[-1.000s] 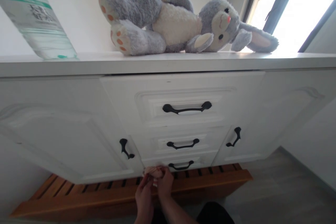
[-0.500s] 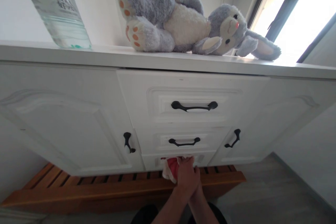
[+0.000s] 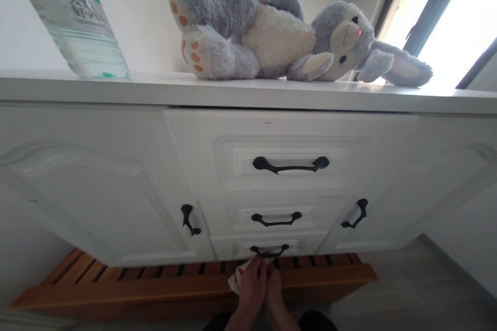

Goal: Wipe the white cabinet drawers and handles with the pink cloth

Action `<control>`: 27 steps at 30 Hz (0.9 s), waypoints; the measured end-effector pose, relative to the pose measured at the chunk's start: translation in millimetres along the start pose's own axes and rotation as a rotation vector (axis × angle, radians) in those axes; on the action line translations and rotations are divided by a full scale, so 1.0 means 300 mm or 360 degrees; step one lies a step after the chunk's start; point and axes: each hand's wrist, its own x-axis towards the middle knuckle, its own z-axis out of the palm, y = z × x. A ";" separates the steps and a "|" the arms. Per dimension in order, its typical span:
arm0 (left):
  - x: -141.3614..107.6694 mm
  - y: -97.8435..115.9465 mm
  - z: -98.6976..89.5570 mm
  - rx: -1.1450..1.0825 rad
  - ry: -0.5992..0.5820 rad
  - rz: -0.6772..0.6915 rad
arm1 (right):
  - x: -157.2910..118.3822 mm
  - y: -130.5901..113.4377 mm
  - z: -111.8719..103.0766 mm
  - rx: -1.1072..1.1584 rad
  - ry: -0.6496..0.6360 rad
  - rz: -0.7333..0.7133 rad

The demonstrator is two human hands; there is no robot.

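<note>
Head view: my left grip (image 3: 250, 288) is clamped on a pale cloth (image 3: 236, 283), which bunches out past its outer side. My right grip (image 3: 274, 289) sits pressed against the left, though I cannot tell whether it holds anything. Both are just below the black handle (image 3: 269, 250) of the bottom drawer (image 3: 306, 244), above a slatted wooden rack (image 3: 155, 284).

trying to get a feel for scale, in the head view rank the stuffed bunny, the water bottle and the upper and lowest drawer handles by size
1. Stuffed bunny
2. Water bottle, cut off by the frame
3. Upper drawer handle and lowest drawer handle, unranked: the upper looks longer, but the camera angle may cause that
</note>
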 end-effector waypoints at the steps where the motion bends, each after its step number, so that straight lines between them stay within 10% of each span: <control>1: -0.009 -0.033 -0.053 0.0068 0.0053 -0.0007 | -0.006 -0.021 0.050 0.0024 -0.0046 0.0074; 8: -0.180 -0.150 -0.292 0.0208 0.0624 0.0217 | -0.170 -0.151 0.102 0.0665 -0.0396 0.0436; 16: -0.236 -0.029 -0.130 -0.0925 0.0020 -0.0485 | -0.237 -0.146 -0.158 0.0714 -0.0180 0.0502; 27: -0.329 0.005 -0.062 -0.0719 -0.0191 -0.0448 | -0.347 -0.156 -0.314 0.0421 -0.0309 0.0411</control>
